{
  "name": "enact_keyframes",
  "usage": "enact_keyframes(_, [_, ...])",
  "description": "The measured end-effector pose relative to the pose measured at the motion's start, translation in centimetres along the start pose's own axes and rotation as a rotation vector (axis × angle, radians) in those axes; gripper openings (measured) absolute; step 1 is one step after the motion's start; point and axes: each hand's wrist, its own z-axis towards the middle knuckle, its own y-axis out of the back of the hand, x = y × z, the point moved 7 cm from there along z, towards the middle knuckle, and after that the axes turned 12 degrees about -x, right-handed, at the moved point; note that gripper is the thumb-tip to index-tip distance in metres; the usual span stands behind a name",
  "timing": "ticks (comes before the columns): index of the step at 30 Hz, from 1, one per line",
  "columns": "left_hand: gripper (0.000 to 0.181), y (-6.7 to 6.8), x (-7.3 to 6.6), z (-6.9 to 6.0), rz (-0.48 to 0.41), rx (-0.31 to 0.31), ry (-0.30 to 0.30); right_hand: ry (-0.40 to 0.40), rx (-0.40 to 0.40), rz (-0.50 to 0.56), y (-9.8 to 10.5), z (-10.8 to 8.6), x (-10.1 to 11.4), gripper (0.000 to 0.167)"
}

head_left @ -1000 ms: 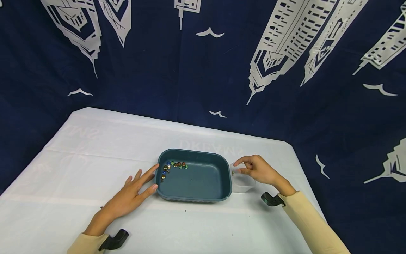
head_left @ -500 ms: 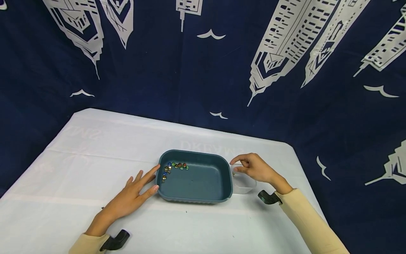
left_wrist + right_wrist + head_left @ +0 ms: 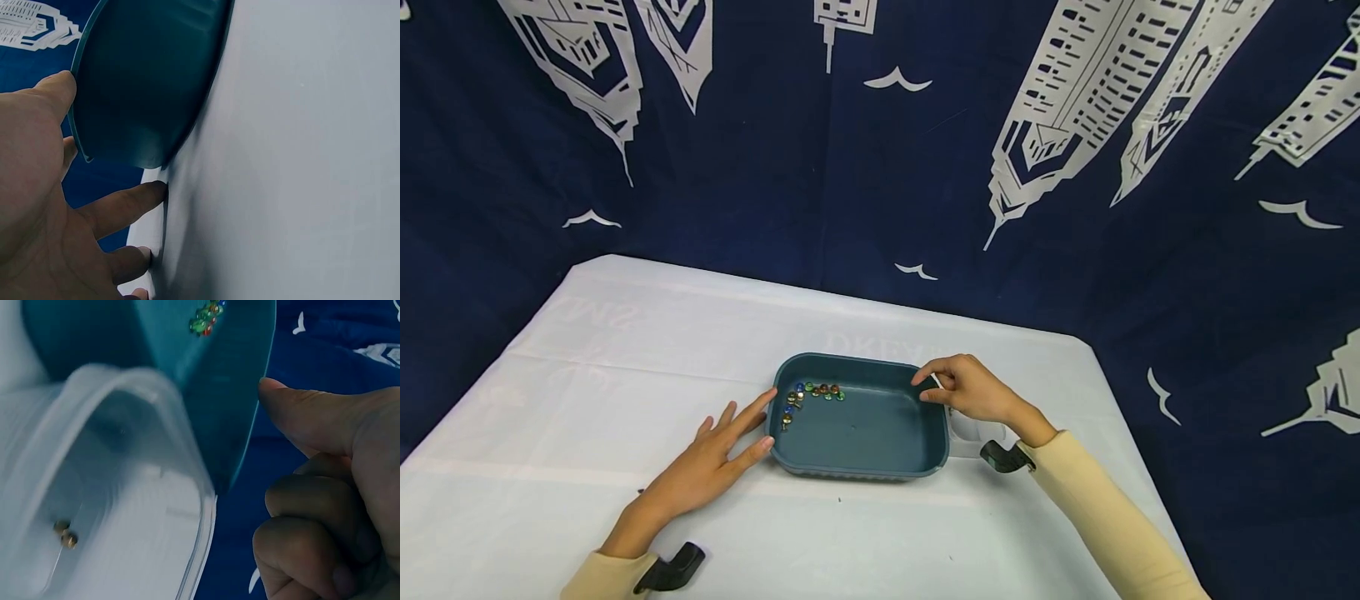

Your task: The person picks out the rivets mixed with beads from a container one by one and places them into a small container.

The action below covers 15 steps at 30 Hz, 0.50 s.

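A teal plastic bin [image 3: 857, 425] stands on the table. Along its left and back walls inside lie several small glassy marbles [image 3: 824, 390] in green, red-brown and blue, with gold balls [image 3: 786, 420] among them. My left hand [image 3: 700, 467] rests its index finger and thumb against the bin's left end, fingers spread. Over the bin's right end hovers my right hand [image 3: 973, 390], thumb and index finger apart, nothing visible between them. Below it, a clear plastic container [image 3: 977, 432] adjoins the bin. Two gold balls [image 3: 65, 534] lie inside, seen in the right wrist view.
A white cloth covers the table [image 3: 647, 350]. Behind it hangs a dark blue curtain [image 3: 760, 183] with white building prints. Black wrist cameras [image 3: 672, 568] sit on both sleeves.
My right hand has moved left from above the clear container to the bin's right end. The left hand keeps its place, and the marbles appear unmoved.
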Motion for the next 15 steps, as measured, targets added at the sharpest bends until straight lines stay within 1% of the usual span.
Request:
enact_keyframes(5, [0.064,0.1,0.0,0.0,-0.001,0.001,0.003,0.033,0.038,-0.008,-1.3,1.3,1.1,0.023])
enact_keyframes(15, [0.065,-0.1,0.1,0.0,-0.010,0.001,0.001,0.105,0.075,-0.005,-4.5,3.4,3.0,0.027])
